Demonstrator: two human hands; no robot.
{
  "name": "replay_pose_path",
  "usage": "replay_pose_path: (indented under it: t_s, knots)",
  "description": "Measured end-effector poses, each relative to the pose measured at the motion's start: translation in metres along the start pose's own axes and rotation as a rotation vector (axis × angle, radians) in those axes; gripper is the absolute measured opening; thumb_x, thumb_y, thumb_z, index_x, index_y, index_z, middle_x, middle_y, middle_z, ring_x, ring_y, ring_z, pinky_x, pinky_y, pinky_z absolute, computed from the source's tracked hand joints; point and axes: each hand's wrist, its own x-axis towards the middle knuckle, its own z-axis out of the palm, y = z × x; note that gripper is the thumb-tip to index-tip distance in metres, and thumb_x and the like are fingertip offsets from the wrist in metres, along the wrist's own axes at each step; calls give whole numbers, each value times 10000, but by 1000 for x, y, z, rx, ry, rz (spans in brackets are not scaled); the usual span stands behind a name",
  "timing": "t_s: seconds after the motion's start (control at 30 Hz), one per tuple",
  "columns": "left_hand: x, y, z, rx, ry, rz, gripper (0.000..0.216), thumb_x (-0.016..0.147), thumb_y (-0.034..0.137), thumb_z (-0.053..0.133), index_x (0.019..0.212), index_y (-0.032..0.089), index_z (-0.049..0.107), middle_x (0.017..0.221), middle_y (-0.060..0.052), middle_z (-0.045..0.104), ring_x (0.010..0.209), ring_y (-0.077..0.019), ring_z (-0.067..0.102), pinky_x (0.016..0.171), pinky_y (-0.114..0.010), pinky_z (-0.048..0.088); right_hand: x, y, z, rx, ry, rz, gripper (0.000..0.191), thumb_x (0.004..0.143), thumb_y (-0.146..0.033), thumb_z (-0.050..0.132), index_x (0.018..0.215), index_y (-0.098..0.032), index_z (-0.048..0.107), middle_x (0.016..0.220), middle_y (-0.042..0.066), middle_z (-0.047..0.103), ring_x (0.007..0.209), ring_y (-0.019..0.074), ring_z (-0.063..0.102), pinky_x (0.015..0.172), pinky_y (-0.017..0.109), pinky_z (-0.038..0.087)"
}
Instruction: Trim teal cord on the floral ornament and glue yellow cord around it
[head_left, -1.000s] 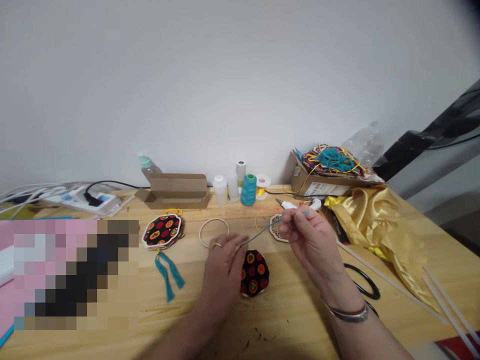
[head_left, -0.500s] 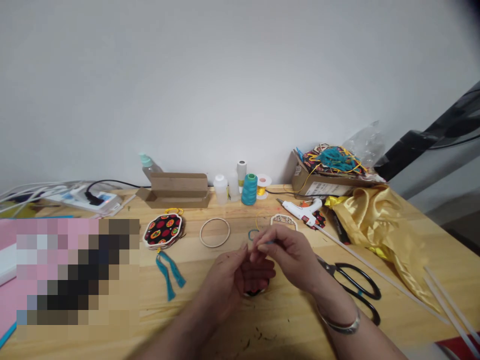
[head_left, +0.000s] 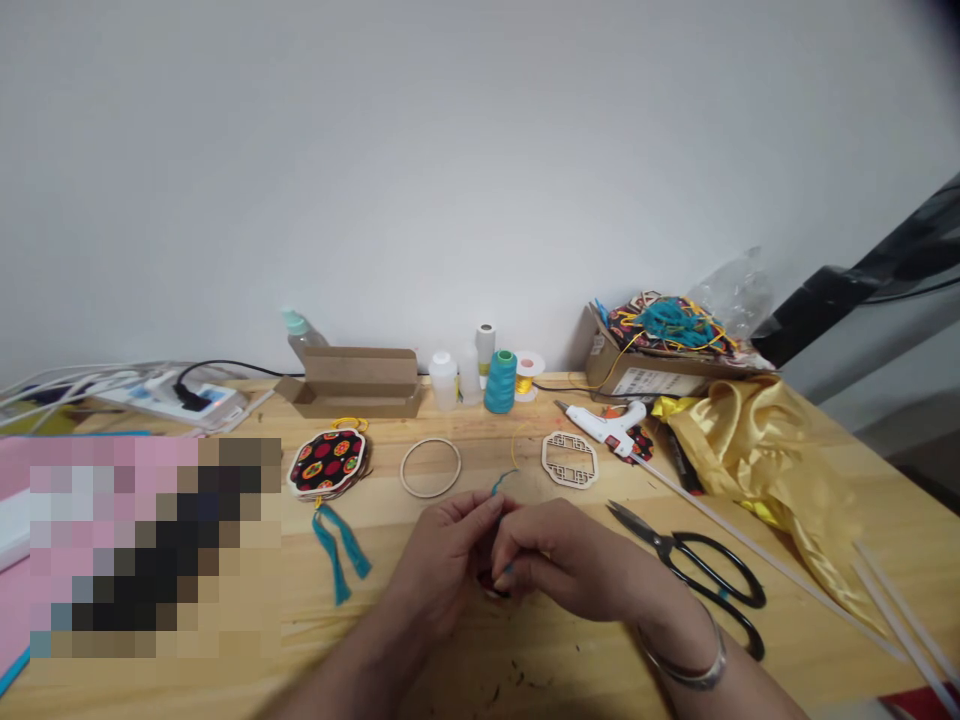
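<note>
My left hand (head_left: 448, 550) is closed, thumb against forefinger, on a teal thread (head_left: 504, 481) whose loose end sticks up beyond the fingertips. Close against it, my right hand (head_left: 561, 556) is pinched shut on a lower teal bit of the thread, with its fingers curled down. Partly hidden under both hands is a dark patterned piece (head_left: 491, 584); whether either hand touches it I cannot tell. Ahead of the hands lie a pale wooden ring (head_left: 430, 441) and a wooden fretwork frame (head_left: 545, 462). Black-handled scissors (head_left: 663, 546) lie beside my right forearm.
Patterned pieces (head_left: 328, 464) with a teal tassel (head_left: 335, 560) lie at left. Behind stand a cardboard box (head_left: 360, 400), bottles (head_left: 444, 382), a teal thread cone (head_left: 500, 384) and a yellow spool (head_left: 531, 366). At right are a glue gun (head_left: 607, 425), gold cloth (head_left: 772, 480) and a filled carton (head_left: 645, 380).
My right hand has moved down, and my left fingers have closed from an open palm. The thread's loose end now shows above them. The fretwork frame and scissor blades are uncovered.
</note>
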Motion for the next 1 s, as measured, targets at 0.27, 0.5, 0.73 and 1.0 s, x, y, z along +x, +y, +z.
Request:
replay_pose_path:
  t_s: [0.27, 0.5, 0.73, 1.0]
  knots:
    - [2, 5, -3, -99, 58, 3, 204, 710, 310, 672, 715, 107, 650, 707, -76, 680, 665, -157, 631, 665, -274, 480, 0, -4, 7, -78, -148, -22, 116, 785, -140, 559, 703, -187, 627, 574, -49, 617, 550, 80, 545, 538, 171, 391]
    - [4, 8, -5, -112, 86, 17, 161, 689, 244, 694, 744, 108, 629, 620, -16, 617, 495, -76, 549, 485, -190, 435, 5, -9, 21, -158, -307, -111, 120, 758, -141, 602, 643, -165, 626, 570, -61, 604, 517, 56, 503, 480, 133, 340]
    - [5, 6, -6, -132, 59, 49, 157, 685, 227, 693, 710, 95, 613, 556, 29, 513, 416, -10, 384, 410, -142, 294, 12, -8, 38, -270, -431, -171, 63, 726, -134, 641, 666, -154, 637, 594, -56, 627, 497, 49, 466, 459, 126, 320]
    - [4, 8, -5, -74, 113, 80, 199, 665, 282, 698, 688, 108, 603, 512, 56, 455, 381, 6, 224, 366, -133, 139, 2, -5, 29, 133, -328, -122, 161, 752, -278, 623, 856, -176, 690, 674, -22, 646, 578, 74, 541, 540, 140, 394]
